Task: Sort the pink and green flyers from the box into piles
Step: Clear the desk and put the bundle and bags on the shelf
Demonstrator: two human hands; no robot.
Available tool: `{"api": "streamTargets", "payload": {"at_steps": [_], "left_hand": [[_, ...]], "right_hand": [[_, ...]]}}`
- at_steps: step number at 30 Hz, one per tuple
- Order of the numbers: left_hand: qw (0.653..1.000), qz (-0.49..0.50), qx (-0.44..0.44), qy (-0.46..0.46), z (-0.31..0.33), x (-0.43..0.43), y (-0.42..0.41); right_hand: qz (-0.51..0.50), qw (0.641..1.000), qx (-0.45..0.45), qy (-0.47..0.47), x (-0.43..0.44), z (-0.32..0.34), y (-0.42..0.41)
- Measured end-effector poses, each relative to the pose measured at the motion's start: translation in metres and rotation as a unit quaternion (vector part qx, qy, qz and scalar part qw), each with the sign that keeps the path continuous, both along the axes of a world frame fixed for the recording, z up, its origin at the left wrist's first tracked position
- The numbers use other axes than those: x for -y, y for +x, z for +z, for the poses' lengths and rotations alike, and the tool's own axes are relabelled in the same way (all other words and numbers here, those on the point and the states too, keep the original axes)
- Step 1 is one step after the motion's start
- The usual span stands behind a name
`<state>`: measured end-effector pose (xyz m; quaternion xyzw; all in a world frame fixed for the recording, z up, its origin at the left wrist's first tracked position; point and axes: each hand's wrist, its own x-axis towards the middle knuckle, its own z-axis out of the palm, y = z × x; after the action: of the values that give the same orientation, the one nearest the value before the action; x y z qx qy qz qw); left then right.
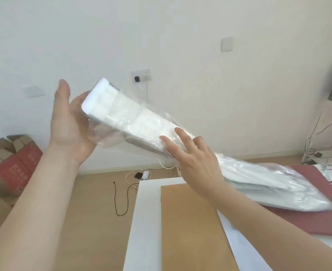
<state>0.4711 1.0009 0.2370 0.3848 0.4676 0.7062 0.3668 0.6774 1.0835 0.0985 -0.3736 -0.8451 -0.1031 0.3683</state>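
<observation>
On the floor (94,202) at far left stand open cardboard boxes (14,163), partly cut off by the frame. The left hand (69,130) is raised palm up, its thumb straight and clear of the load. Its fingers pass behind the stack of flyers (122,116) and are mostly hidden, cradling the upper end. The stack is in the air beyond the desk's (145,212) far left corner, tilted down to the right, inside a clear plastic bag (269,184). Glare washes it nearly white, with a pale bluish edge; pink and green cannot be made out. The right hand (196,163) lies on the stack's lower end, fingers straight and spread. The bag's loose tail trails onto a maroon sheet (318,218) at the desk's right side, beside a brown sheet (190,222).
</observation>
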Motion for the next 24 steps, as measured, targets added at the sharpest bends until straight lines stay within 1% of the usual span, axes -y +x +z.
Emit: {"api": "streamTargets", "payload": {"at_steps": [1,3,5,7,9,10,11,12,13,14,15,16,17,18,19,20,21,22,23,24], "left_hand": [[0.999,-0.003,-0.017,-0.051,-0.016,0.012,-0.021],[0.985,-0.031,-0.065,-0.157,-0.053,0.03,-0.053],[0.965,-0.055,-0.082,-0.245,-0.095,0.046,-0.075],[0.936,-0.04,-0.103,-0.335,-0.142,0.06,-0.097],[0.892,-0.055,-0.154,-0.421,-0.188,0.073,-0.115],[0.868,-0.063,-0.185,-0.457,-0.207,0.078,-0.119],[0.841,-0.054,-0.236,-0.484,-0.222,0.082,-0.121],[0.811,-0.028,-0.31,-0.496,-0.234,0.083,-0.12],[0.784,0.004,-0.395,-0.479,-0.24,0.082,-0.114],[0.769,0.024,-0.471,-0.432,-0.241,0.08,-0.103],[0.767,0.02,-0.519,-0.377,-0.241,0.076,-0.09],[0.763,-0.01,-0.548,-0.343,-0.241,0.072,-0.076],[0.749,-0.053,-0.564,-0.345,-0.246,0.067,-0.062],[0.725,-0.088,-0.574,-0.37,-0.254,0.063,-0.052],[0.701,-0.1,-0.583,-0.399,-0.265,0.06,-0.046],[0.684,-0.085,-0.588,-0.423,-0.275,0.057,-0.043],[0.679,-0.051,-0.589,-0.435,-0.284,0.055,-0.043],[0.683,-0.012,-0.587,-0.435,-0.291,0.053,-0.044],[0.688,0.015,-0.585,-0.43,-0.294,0.052,-0.043],[0.69,0.025,-0.583,-0.428,-0.296,0.05,-0.042]], "right_hand": [[0.001,0.999,0.032,0.009,0.004,-0.011,-0.009],[0.014,0.996,0.089,0.01,0.015,-0.037,-0.023],[0.026,0.989,0.145,-0.004,0.031,-0.065,-0.036],[0.045,0.979,0.195,-0.031,0.048,-0.096,-0.043],[0.087,0.954,0.267,-0.109,0.066,-0.118,-0.044],[0.109,0.931,0.311,-0.157,0.073,-0.126,-0.043],[0.126,0.906,0.343,-0.213,0.078,-0.131,-0.039],[0.137,0.881,0.357,-0.28,0.081,-0.133,-0.035],[0.137,0.858,0.346,-0.354,0.083,-0.131,-0.03],[0.126,0.848,0.316,-0.405,0.084,-0.126,-0.025],[0.103,0.855,0.283,-0.423,0.082,-0.123,-0.02],[0.063,0.87,0.263,-0.411,0.079,-0.12,-0.015],[0.01,0.888,0.257,-0.381,0.074,-0.119,-0.008],[-0.055,0.899,0.256,-0.35,0.068,-0.12,0.001],[-0.121,0.9,0.25,-0.336,0.063,-0.124,0.012],[-0.178,0.891,0.239,-0.343,0.058,-0.127,0.022],[-0.22,0.876,0.223,-0.366,0.055,-0.132,0.031],[-0.245,0.86,0.21,-0.394,0.052,-0.136,0.04],[-0.254,0.848,0.203,-0.419,0.05,-0.139,0.045],[-0.254,0.843,0.195,-0.432,0.049,-0.142,0.05]]}}
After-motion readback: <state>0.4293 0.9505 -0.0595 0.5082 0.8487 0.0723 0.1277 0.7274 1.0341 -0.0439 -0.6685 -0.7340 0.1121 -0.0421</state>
